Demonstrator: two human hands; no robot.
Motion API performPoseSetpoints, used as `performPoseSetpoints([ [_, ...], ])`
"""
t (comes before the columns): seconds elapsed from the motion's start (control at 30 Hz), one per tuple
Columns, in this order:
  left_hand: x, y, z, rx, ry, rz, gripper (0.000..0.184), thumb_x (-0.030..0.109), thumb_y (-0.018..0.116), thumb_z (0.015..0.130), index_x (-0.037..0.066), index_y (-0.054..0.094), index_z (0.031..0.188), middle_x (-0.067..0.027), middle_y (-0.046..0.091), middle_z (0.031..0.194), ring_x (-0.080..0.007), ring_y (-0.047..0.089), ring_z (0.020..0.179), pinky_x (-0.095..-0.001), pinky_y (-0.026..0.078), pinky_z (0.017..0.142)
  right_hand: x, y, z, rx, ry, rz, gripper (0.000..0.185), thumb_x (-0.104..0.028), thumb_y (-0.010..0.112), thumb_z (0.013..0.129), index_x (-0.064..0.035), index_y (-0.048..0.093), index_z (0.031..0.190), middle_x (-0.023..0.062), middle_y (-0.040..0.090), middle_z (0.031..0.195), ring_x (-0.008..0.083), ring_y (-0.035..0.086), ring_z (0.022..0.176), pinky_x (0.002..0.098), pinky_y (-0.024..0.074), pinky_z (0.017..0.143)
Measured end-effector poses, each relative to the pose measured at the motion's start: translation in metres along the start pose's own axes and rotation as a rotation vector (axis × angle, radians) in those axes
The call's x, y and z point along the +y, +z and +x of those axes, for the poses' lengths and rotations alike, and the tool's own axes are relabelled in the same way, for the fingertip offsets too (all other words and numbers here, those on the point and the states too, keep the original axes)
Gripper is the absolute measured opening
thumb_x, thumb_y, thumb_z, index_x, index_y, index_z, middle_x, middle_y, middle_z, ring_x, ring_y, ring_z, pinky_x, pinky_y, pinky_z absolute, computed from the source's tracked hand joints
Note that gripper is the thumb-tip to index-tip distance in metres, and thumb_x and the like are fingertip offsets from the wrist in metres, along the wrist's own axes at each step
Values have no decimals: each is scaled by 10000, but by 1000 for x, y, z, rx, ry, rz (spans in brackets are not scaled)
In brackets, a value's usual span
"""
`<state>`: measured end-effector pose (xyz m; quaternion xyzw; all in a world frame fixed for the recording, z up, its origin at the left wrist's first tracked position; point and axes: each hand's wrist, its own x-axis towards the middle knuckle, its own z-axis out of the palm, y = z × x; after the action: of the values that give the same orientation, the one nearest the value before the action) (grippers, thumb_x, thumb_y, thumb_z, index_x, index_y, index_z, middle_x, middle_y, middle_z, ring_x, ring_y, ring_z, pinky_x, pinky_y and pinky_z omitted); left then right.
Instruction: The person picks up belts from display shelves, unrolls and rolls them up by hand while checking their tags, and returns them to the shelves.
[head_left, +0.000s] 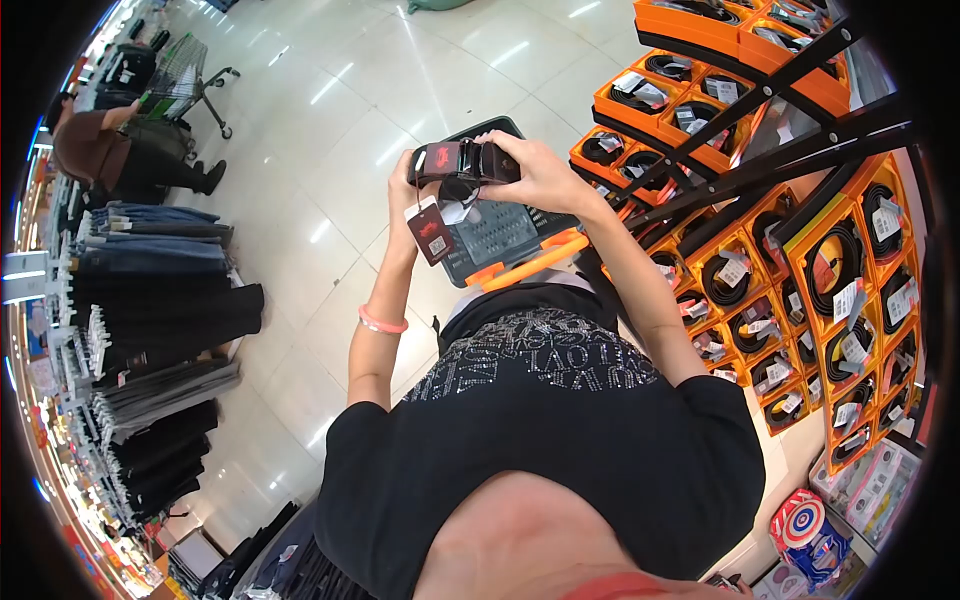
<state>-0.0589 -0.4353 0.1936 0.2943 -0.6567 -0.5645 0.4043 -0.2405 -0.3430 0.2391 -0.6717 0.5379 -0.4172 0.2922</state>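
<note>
A coiled dark belt (440,158) with a black buckle is held up in front of my body. My left hand (402,195) grips its left end, and a pink bracelet circles that wrist. My right hand (540,172) is closed on the right side of the coil, near the buckle. From the belt hangs a dark red tag (430,234) with a small printed code. Below the belt is a dark grey shopping basket (462,268) with an orange handle (530,262); the belt and my hands hide part of it.
On the right, a rack of orange trays (725,285) holds several coiled belts with white tags. Hanging trousers (165,310) line the left side. Farther left, a person (120,150) stands beside a green shopping cart (178,80). Shiny pale floor tiles (320,150) lie between.
</note>
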Motion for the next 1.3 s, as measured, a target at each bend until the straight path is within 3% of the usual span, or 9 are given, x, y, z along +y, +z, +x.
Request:
performPoseSetpoints([
  [0.27,26,-7,-9,-222,-18,51,359,10,695,766,-17,522,1080,-111,642,961,-160,648,816,-281,554,684,6,-11,-1,-86,58,244,442,-94,746,714,16,535,1086,10,577,770,72,498,686,230,418,619],
  [0.5,64,-13,0,-473,24,351,491,27,763,703,35,522,1131,-59,604,993,-142,589,911,-283,482,795,-4,-15,-2,-214,75,185,431,-119,754,710,14,536,1057,5,566,751,67,476,664,230,394,580],
  [0.6,72,-9,1,-496,44,274,529,31,765,695,51,526,1167,-48,599,1012,-138,572,928,-280,456,831,-5,-16,-2,-239,128,208,464,-214,744,686,31,548,1027,97,593,809,145,542,734,276,442,676],
  [0.7,73,-6,1,-517,67,162,568,40,766,694,48,519,1205,-47,603,1023,-136,571,944,-278,450,852,-2,-18,-2,-253,77,242,435,-133,756,711,9,533,1056,3,560,757,64,467,678,229,386,579],
  [0.9,55,-5,-6,-481,1,69,544,51,749,734,-1,499,1214,-37,616,1038,-100,556,952,-264,455,841,1,-25,4,-370,150,317,484,-203,737,711,34,545,1087,77,608,894,138,544,803,261,441,737],
  [1.03,41,-1,-11,-283,-84,-61,509,38,736,746,-18,507,1197,-40,620,1022,-97,563,921,-255,456,826,0,-21,4,-173,81,449,551,-281,751,733,5,544,1156,119,590,1084,182,543,1031,292,410,909],
  [1.1,38,-7,-10,-246,-77,10,499,38,727,758,-25,502,1199,-51,623,1010,-102,571,908,-251,459,815,-12,-23,-4,220,63,-9,432,-141,695,800,-31,539,1188,83,553,1167,158,507,1086,284,397,934],
  [1.23,46,-9,-12,-71,33,26,480,27,709,767,-39,491,1190,-75,625,999,-112,583,894,-247,465,806,-18,-8,-21,491,43,74,243,-167,682,803,-28,634,997,81,624,940,170,585,867,282,459,757],
  [1.3,50,-9,-12,-42,86,83,480,23,705,767,-41,484,1189,-85,625,994,-125,591,893,-253,473,797,-22,7,-28,385,-57,25,208,-163,664,816,-28,638,972,72,620,874,171,592,779,280,464,700],
])
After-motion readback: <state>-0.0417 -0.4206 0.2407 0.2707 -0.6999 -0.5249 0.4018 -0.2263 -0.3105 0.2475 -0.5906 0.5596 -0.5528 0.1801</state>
